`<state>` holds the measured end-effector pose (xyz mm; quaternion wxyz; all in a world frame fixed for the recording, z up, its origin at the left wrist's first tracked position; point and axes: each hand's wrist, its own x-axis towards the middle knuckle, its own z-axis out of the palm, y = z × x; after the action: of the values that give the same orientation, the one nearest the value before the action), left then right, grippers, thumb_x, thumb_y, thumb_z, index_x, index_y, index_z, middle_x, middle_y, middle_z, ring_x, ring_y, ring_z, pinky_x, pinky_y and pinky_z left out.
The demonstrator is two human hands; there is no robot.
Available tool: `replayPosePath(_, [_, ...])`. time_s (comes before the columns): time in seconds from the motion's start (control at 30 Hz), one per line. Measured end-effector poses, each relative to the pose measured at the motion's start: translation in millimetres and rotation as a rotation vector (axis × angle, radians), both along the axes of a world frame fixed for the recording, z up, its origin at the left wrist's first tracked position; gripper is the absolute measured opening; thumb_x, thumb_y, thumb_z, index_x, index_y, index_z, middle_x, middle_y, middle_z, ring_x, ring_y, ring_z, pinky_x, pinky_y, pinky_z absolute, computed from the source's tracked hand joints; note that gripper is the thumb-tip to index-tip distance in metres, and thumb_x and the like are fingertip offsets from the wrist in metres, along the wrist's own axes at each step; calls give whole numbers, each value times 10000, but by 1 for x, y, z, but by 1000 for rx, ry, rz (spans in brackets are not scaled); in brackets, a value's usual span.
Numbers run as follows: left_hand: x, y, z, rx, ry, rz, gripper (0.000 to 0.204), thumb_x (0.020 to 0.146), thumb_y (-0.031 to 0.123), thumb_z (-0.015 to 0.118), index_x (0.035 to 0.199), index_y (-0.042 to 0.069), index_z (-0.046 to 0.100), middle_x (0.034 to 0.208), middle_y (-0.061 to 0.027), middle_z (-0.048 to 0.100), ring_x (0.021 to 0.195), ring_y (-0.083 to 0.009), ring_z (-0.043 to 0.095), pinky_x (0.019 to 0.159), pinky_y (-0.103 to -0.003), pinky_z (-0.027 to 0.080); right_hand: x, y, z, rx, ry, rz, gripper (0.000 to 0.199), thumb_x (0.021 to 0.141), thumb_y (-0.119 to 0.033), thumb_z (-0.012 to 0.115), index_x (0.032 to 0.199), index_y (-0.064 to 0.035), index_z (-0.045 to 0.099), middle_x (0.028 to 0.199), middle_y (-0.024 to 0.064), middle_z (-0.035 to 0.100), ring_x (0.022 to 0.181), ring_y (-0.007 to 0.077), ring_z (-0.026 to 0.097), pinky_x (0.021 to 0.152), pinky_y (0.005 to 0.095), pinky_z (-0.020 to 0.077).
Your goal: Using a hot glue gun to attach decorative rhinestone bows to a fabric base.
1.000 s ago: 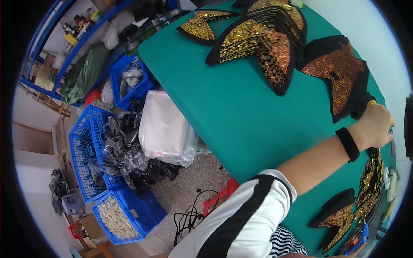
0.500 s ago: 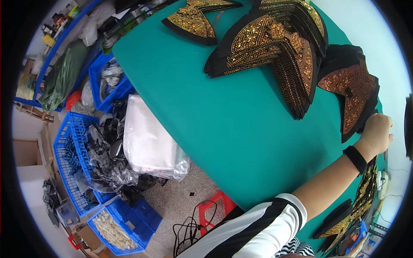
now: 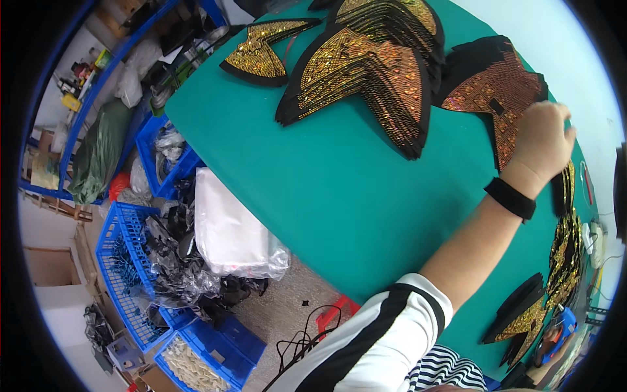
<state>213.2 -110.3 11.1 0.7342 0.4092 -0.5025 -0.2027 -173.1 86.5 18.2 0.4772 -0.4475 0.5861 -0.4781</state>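
Note:
My left hand (image 3: 543, 140) reaches far to the right, its fingers curled closed and a black band on the wrist. It is over the lower right edge of a copper sequined piece (image 3: 506, 98) with black borders and a pointed, star-like shape. What the fingers hold, if anything, is hidden. To its left lies a thick fanned stack of gold and copper sequined pieces (image 3: 366, 72) with black edges. Another gold sequined piece (image 3: 261, 55) sits farther left. Below the hand, gold sequined strips (image 3: 565, 255) and a smaller black-and-gold stack (image 3: 519, 320) lie near the right edge. My right hand is out of view.
The pieces lie on a green table (image 3: 313, 196). Beside it on the left are a stack of clear plastic bags (image 3: 232, 228), blue crates (image 3: 121, 261) and black plastic. A blue glue gun (image 3: 560, 330) and cables are at the lower right.
The view has shifted, so the table's pieces appear farther left. My left hand has moved up and inward over the copper piece's edge, its fingers still curled.

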Motion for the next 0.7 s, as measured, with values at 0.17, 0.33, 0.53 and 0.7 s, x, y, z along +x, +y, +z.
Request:
replayPosePath(0.17, [21, 8, 26, -145, -127, 344, 96, 687, 73, 556, 669, 3, 619, 645, -186, 587, 653, -340, 586, 616, -402, 474, -62, 51, -20, -82, -31, -87, 759, 783, -613, 439, 1103, 74, 460, 867, 115, 591, 611, 145, 548, 501, 207, 439])
replayPosePath(0.33, [176, 30, -12, 199, -585, 549, 210, 693, 234, 624, 799, 57, 664, 729, -126, 633, 709, -263, 619, 673, -322, 479, 32, 6, -9, -65, -82, -164, 741, 797, -612, 405, 1089, 66, 467, 826, 105, 586, 584, 152, 541, 484, 204, 420])
replayPosePath(0.53, [274, 58, -42, 650, -806, 701, 523, 672, 437, 662, 1069, 109, 572, 1076, -160, 545, 1089, -285, 432, 936, -383, 292, -37, 29, -30, -100, 26, -270, 734, 801, -611, 396, 1081, 63, 471, 805, 99, 584, 572, 152, 536, 478, 204, 413])
replayPosePath(0.7, [268, 50, -53, 687, -815, 607, 614, 654, 457, 675, 1138, 110, 527, 1126, -167, 511, 1114, -295, 406, 949, -395, 286, -7, 26, -12, -111, 160, -329, 729, 804, -610, 389, 1075, 61, 474, 787, 95, 582, 562, 152, 533, 472, 205, 408])
